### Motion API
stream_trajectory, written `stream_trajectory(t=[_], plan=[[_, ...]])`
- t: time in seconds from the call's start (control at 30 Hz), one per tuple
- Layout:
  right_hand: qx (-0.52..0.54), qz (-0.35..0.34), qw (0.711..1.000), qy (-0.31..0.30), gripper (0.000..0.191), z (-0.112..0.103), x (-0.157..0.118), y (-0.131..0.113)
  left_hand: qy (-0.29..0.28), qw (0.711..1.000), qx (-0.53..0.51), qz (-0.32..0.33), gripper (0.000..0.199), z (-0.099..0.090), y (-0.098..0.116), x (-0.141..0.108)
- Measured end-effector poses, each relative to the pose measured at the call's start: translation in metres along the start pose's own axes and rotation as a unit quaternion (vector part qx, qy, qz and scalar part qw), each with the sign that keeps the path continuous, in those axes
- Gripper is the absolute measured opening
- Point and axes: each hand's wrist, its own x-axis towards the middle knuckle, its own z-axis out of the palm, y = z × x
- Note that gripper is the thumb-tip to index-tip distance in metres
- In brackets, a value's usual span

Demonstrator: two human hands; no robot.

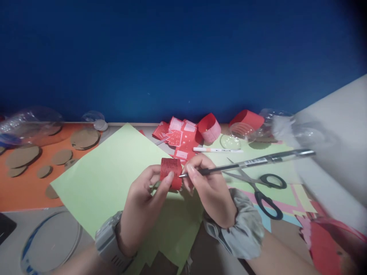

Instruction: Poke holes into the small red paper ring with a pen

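My left hand (146, 196) is closed around a small red paper roll (169, 168), its thumb pressed on the front. Fine dark markings, like lines of writing, cover part of the roll. In my right hand (210, 191) is a pen (255, 161), gripped near its tip, with the barrel slanting up to the right. The pen's point is at or just beside the right edge of the roll; contact cannot be told. Both hands are above a light green paper sheet (120, 164).
Black-handled scissors (258, 187) lie right of my right hand. Behind are a white marker (218, 150), red-and-pink paper pieces (183, 139) and a paper ring (210, 130). Cardboard discs (84, 138) rest on orange paper (23, 191) at left. A blue wall (183, 57) rises behind.
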Motion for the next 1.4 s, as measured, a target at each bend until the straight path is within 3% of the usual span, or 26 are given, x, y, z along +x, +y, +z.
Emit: stream_trajectory(t=[0.1,0.3,0.67,1.03,1.2,1.4], plan=[[0.004,0.025,0.999,-0.024,0.026,0.0005,-0.0002,0.0013,-0.004,1.000,0.009,0.007,0.025,-0.0005,-0.0003,-0.0010],[-0.016,0.015,1.000,-0.013,0.027,0.0010,-0.0017,0.0033,-0.003,1.000,0.008,0.013,0.023,0.0004,0.0001,-0.0001],[-0.160,-0.026,0.987,-0.004,0.028,0.0007,-0.0032,-0.0002,-0.011,1.000,0.024,0.010,0.022,0.0003,0.0014,-0.0006],[-0.156,-0.031,0.987,-0.003,0.029,0.0004,-0.0026,0.0023,-0.012,0.999,0.039,0.019,0.021,0.0000,0.0011,0.0000],[-0.133,-0.033,0.990,0.031,0.029,0.0000,-0.0018,0.0044,-0.010,0.999,0.039,0.027,0.020,0.0005,0.0013,0.0000],[-0.118,-0.027,0.993,0.009,0.030,-0.0013,-0.0033,0.0060,-0.013,0.999,0.041,0.027,0.019,0.0008,0.0011,0.0005]])
